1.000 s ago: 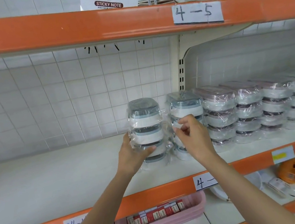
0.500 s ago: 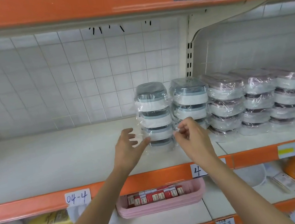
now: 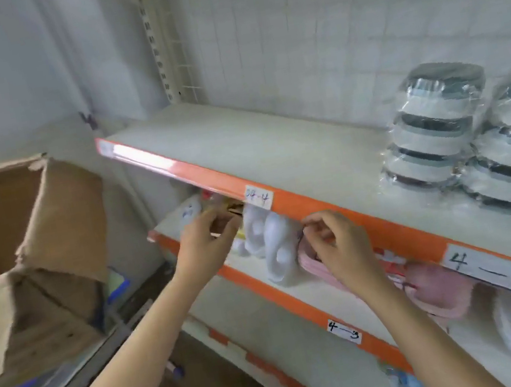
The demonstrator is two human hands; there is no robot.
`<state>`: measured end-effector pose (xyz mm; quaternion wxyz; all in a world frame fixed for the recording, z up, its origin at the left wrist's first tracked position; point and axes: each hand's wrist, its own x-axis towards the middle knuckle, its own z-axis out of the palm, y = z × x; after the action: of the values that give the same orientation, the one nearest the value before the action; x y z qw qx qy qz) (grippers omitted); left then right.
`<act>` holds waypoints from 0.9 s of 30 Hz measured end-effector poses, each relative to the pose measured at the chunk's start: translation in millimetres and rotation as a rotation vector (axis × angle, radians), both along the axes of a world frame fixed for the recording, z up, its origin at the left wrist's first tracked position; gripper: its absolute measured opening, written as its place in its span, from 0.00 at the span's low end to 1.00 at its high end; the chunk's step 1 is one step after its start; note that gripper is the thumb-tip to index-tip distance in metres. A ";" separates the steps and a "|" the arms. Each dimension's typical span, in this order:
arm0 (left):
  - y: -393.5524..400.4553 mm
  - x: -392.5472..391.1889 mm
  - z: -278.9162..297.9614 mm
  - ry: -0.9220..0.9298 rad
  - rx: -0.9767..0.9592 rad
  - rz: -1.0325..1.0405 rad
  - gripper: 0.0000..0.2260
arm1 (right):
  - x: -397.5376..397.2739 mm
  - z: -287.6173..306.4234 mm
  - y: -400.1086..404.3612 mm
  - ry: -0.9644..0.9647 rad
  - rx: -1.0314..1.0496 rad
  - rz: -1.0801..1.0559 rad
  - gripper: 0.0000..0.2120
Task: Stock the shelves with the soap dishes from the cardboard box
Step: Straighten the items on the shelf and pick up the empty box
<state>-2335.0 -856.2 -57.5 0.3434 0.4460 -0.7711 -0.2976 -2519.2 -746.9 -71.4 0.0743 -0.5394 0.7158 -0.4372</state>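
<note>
Two hands empty, both in front of the orange shelf edge. Cardboard box (image 3: 19,255) far left of the left hand (image 3: 202,237), flaps open, inside not visible. Left hand fingers loosely spread; right hand (image 3: 334,244) fingers curled, holding nothing. Label "04-4" (image 3: 259,196) just above and between the hands; "4—3" (image 3: 344,331) below the right hand; "4—4" (image 3: 493,271) to its right. Soap dishes (image 3: 440,126), plastic-wrapped stacks, sit on the shelf (image 3: 274,152) up-right of the right hand. White grid back panel, grey wall. Half a second ago both hands were at the stacks; now they are off, lower, and the view has swung left.
</note>
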 end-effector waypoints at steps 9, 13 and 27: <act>27.9 204.6 4.4 0.066 0.022 0.500 0.05 | 150.6 -8.1 -70.2 -0.095 0.083 0.488 0.09; 26.8 267.8 7.2 0.071 -0.007 0.654 0.05 | 208.9 2.7 -106.4 -0.059 0.072 0.593 0.08; -24.6 444.0 -0.4 -0.119 0.069 0.974 0.07 | 371.4 20.4 -191.8 0.172 0.112 0.701 0.11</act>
<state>-1891.0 -880.7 -57.9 0.3831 0.7819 -0.4811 -0.1021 -2147.9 -938.7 -50.9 0.1887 -0.7820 0.5138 -0.2983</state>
